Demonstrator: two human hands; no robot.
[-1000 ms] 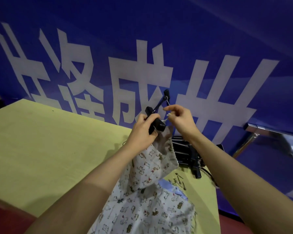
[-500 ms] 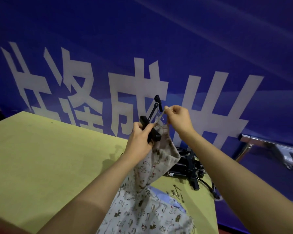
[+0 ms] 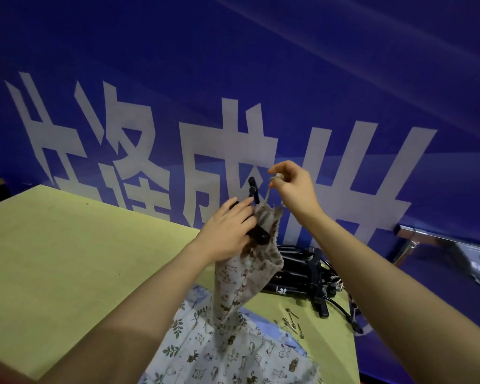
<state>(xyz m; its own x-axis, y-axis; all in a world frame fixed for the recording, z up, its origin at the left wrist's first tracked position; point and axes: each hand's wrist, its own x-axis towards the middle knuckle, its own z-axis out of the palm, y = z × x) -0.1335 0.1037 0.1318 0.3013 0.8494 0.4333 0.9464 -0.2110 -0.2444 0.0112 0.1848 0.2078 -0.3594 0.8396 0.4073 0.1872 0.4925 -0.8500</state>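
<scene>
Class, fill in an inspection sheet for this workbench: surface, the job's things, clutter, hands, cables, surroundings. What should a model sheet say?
Surface: yellow-green table, flat and matte.
Job's things: printed cloth lifted above the table; black tool at its top edge; thin cord rising from the cloth's top.
Clutter: loose safety pins near the right edge; folded black stand behind the cloth; leaf-print fabric lying beneath it.
Hands: left hand grips the black tool against the cloth; right hand pinches the cord above them.
Cables: black cable beside the stand, running toward the right edge.
Surroundings: blue banner with white characters; metal rail at right.
</scene>
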